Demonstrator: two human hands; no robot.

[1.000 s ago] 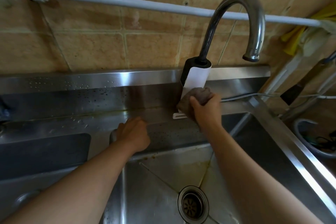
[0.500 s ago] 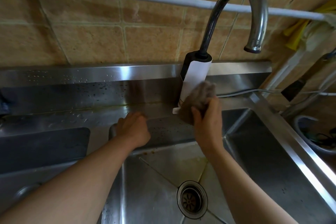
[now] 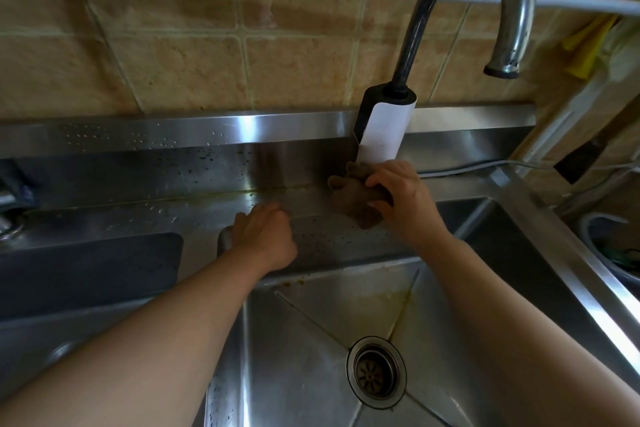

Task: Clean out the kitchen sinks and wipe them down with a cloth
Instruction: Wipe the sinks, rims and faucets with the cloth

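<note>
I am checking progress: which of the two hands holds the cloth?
The right hand grips the brown cloth; the left hand holds nothing.

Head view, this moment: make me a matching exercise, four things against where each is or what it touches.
Things:
1. brown crumpled cloth
2. round metal drain strainer
3. curved steel faucet spout
4. left hand

Places:
A. at the bottom of the right basin
B. resting on the ledge at the divider between the basins
C. gripped by the right hand at the faucet's white base
D. arching in front of the tan tiled wall

Pairs: 1-C, 2-A, 3-D, 4-B
</note>
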